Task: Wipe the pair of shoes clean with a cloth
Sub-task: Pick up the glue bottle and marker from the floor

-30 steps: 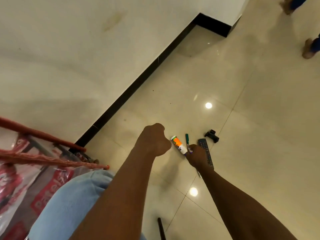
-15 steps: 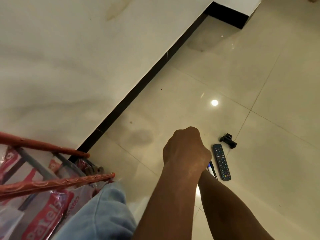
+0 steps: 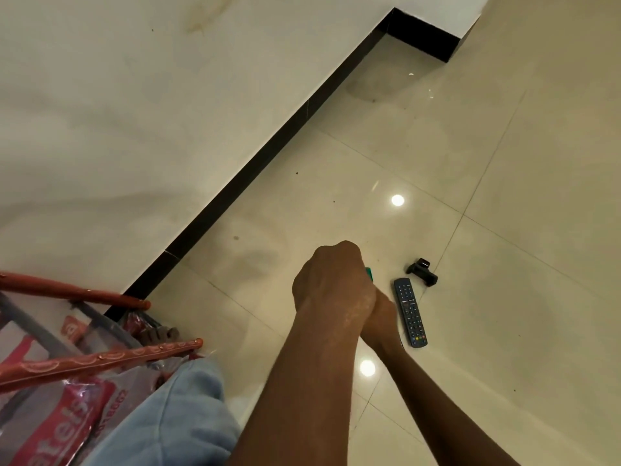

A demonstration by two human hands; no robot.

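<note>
Left hand [image 3: 332, 284] swinging across since earlier, now covering my right hand [image 3: 381, 316]. Left clenched; right's grip I cannot tell, perhaps holding green marker [image 3: 369, 272]. Shoes, cloth not showing. I'm judging: still clearing floor [image 3: 504, 331] clutter beside remote [image 3: 410, 312]; next needing cloth in hand.

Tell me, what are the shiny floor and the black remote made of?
The floor looks like glazed ceramic or polished stone tile: thin joint lines cross it and lamps mirror in its gloss. The remote looks like matte black plastic, showing no such shine, with rows of small buttons, perhaps rubber.
</note>
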